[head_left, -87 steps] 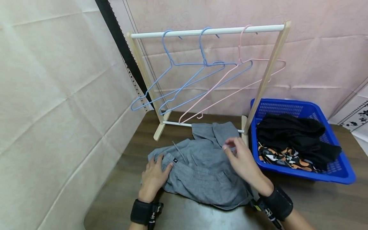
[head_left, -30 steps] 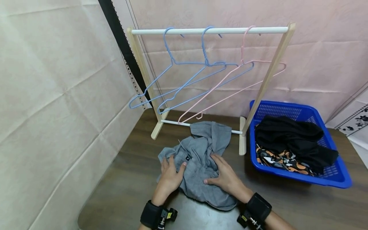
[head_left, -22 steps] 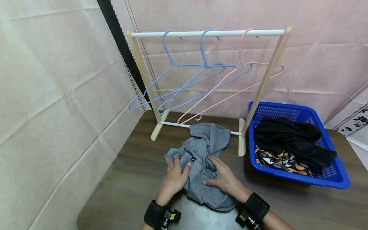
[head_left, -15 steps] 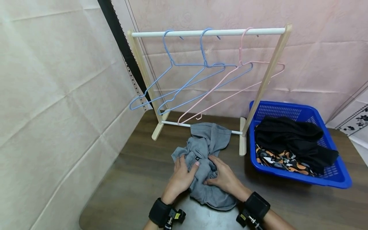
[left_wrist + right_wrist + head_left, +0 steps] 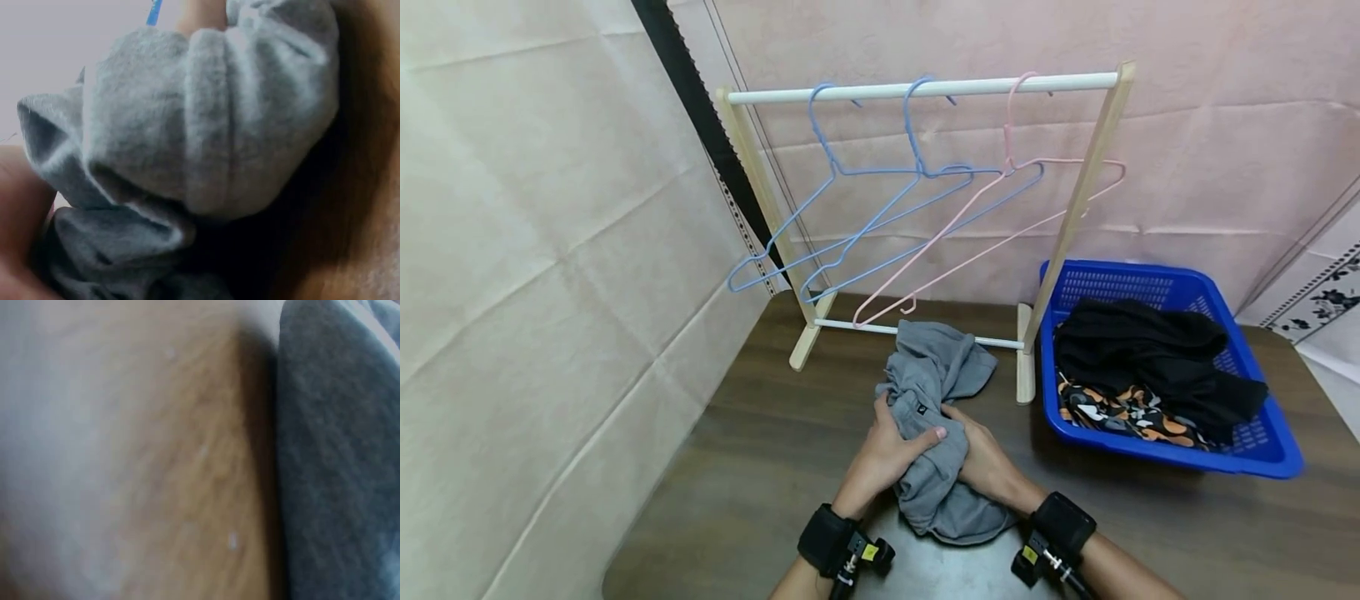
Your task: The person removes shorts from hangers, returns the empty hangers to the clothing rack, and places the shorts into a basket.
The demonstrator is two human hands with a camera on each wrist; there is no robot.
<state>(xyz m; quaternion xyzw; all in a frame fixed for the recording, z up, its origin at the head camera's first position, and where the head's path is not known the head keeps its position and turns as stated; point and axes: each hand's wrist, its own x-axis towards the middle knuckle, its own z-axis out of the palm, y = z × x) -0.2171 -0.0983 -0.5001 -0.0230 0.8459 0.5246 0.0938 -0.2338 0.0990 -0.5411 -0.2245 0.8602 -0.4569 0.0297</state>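
A grey garment with a small black label lies bunched into a narrow bundle on the table, its far end near the rack's lower bar. From its left side my left hand grips it, thumb over the top and fingers partly hidden by the cloth. My right hand holds the opposite side, most of its fingers tucked behind the folds. In the left wrist view the grey garment fills the middle, folded over. The right wrist view shows only the garment's edge and blurred brown tabletop.
Behind the garment stands a wooden rack with a white top bar. Two blue hangers and a pink hanger hang from it. A blue basket at right holds black clothing and patterned cloth.
My left hand has moved right, squeezing the spread garment into a narrow bundle. My right hand, lifted over the cloth at first, has come down and in to hold its right side.
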